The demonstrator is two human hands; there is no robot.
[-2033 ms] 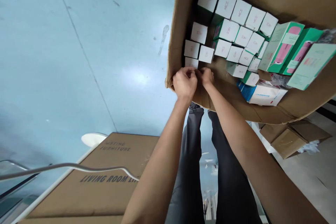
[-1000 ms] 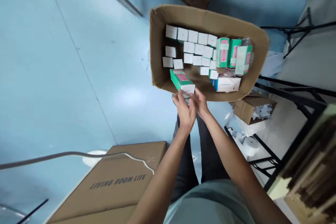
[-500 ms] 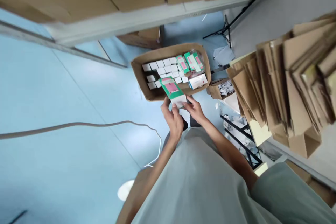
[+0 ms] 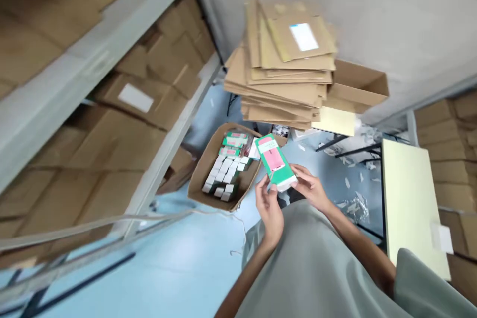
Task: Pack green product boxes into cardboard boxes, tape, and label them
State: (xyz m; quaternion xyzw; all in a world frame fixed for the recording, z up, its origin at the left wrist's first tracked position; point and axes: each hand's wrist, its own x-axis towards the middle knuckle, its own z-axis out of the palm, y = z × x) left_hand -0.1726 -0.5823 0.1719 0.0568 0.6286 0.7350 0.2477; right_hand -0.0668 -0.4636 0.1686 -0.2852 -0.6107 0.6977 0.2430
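Note:
A small green box with a pink panel and a white end (image 4: 275,159) is held up in front of me. My left hand (image 4: 271,211) pinches its near left corner, thumb on the white end. My right hand (image 4: 310,188) grips the near right corner, fingers along the side. Behind and left of the box, an open cardboard carton (image 4: 196,185) stands on the floor. In it sit several upright small boxes with white ends (image 4: 222,173), and several green and pink boxes (image 4: 235,143) lie at its far end.
Shelves (image 4: 149,184) stacked with brown cartons run along the left. Flattened cardboard (image 4: 283,89) is piled ahead, beside an open empty carton (image 4: 359,84). A pale yellow tabletop (image 4: 412,203) stands at the right. Paper scraps and clear plastic (image 4: 356,206) litter the floor; a cable (image 4: 112,223) crosses at left.
My view has swung to the right, so the carton now appears further left and the cardboard pile ahead. Both hands still hold the green box, now raised and away from the carton.

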